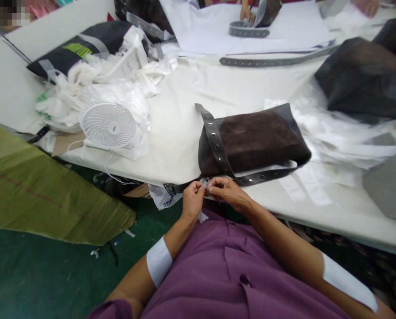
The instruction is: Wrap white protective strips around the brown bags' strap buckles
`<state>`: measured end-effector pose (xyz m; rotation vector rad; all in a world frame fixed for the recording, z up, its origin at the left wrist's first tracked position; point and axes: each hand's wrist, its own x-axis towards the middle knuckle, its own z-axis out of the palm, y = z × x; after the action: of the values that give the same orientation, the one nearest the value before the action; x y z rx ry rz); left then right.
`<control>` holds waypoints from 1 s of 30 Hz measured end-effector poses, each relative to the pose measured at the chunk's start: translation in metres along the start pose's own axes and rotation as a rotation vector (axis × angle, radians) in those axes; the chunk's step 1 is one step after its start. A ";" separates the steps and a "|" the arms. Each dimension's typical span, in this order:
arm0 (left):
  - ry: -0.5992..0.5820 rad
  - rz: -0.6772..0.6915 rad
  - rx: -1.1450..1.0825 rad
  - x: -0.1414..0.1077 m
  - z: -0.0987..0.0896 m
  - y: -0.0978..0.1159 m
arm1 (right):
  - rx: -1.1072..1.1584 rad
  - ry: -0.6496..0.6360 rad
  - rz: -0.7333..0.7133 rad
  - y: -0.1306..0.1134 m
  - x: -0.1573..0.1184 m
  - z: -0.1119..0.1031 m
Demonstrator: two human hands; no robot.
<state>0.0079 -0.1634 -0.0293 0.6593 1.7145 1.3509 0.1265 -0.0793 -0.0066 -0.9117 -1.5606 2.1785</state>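
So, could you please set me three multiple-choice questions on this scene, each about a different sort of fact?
1. Where does the dark brown suede bag lie? A) on the floor B) on the white-covered table C) on the fan
2. What colour is the person's shirt? A) green B) white C) purple
3. Where are the left hand and right hand? A) both at the studded strap B) both in the lap C) both behind the back

1 B: the bag rests on the table's white cover.
2 C: purple cloth fills the lower view.
3 A: both pinch at the strap.

one camera, worn on the person's head, looks forward and down past the shirt (pixel 231 266), close above the left hand (pixel 194 201) and right hand (pixel 229 193), facing across the table (pixel 171 146).
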 end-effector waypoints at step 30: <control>0.134 -0.041 -0.018 -0.002 0.004 0.006 | -0.435 0.291 0.226 -0.004 0.020 0.011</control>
<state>0.0114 -0.1610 -0.0232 0.5310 1.8091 1.4076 0.1039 -0.0746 -0.0066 -1.5261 -1.8855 1.7553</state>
